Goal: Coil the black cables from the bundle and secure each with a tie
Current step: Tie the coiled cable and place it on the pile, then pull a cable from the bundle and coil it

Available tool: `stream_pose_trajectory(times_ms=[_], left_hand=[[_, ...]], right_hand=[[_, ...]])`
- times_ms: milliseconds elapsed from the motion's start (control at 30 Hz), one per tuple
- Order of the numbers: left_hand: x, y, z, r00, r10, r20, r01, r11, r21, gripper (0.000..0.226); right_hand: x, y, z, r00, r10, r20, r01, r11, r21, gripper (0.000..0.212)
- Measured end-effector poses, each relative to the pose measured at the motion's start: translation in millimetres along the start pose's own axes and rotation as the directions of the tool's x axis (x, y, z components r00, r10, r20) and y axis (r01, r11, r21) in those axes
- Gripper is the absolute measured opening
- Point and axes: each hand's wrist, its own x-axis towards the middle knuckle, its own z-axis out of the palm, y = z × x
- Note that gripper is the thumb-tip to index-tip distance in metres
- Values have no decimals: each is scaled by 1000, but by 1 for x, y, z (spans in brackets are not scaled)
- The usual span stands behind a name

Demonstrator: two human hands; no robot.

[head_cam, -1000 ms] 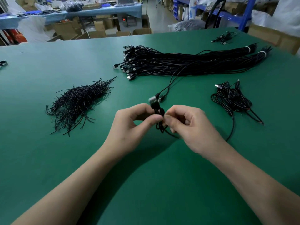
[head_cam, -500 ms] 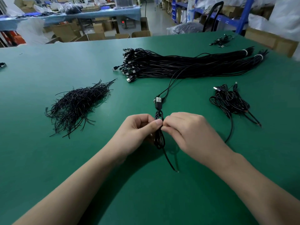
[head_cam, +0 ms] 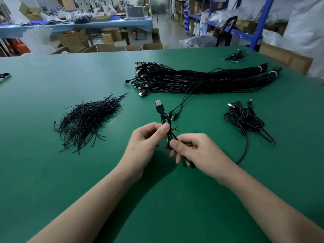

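Observation:
A coiled black cable (head_cam: 165,122) with a USB plug pointing up is pinched in my left hand (head_cam: 147,142) near its top. My right hand (head_cam: 196,151) grips the coil's lower end, fingers closed around it, and short tie ends stick out at the coil's middle. The long bundle of black cables (head_cam: 201,79) lies across the far part of the green table (head_cam: 52,172). A pile of black ties (head_cam: 87,118) lies to the left. Several coiled cables (head_cam: 245,118) rest in a heap on the right.
Two loose cable ends (head_cam: 175,114) trail from the bundle to just behind my hands. A small cable cluster (head_cam: 235,56) sits at the far right corner, another item (head_cam: 4,75) at the left edge. Boxes, shelves and a far table stand beyond.
My hands have lifted the coil and turned it; the USB plug now stands higher. My right hand has slid down to the coil's lower end. The view has tilted up.

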Motion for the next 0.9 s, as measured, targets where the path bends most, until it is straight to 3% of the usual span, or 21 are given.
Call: stream_pose_trajectory(times_ms=[133, 233, 367, 467, 600, 667, 767, 900], left_hand=[[1, -5, 4, 1000, 9, 30, -10, 999, 46, 36], [3, -8, 2, 998, 16, 54, -23, 992, 127, 31], [4, -12, -1, 997, 23, 72, -37, 980, 196, 40], [3, -13, 0, 996, 19, 87, -40, 971, 236, 38], [1, -12, 3, 995, 30, 95, -58, 953, 296, 33], [-1, -10, 5, 994, 40, 102, -73, 936, 343, 31], [-2, -11, 7, 991, 76, 113, -117, 899, 422, 25], [8, -15, 6, 988, 88, 126, -145, 807, 573, 18]], right_hand=[[0, -5, -9, 998, 44, -49, -43, 999, 32, 30], [3, -15, -41, 970, 52, -238, -105, 972, -213, 32], [7, -17, -101, 868, 18, -497, -361, 710, -604, 44], [8, -5, -139, 772, 37, -634, -529, 591, -609, 53], [10, 5, -163, 726, 146, -672, -629, 536, -564, 57], [11, 7, -165, 728, 169, -665, -658, 447, -606, 62], [11, 1, -165, 734, 127, -668, -672, 280, -685, 74], [9, -14, -166, 733, 37, -679, -670, 213, -712, 82]])
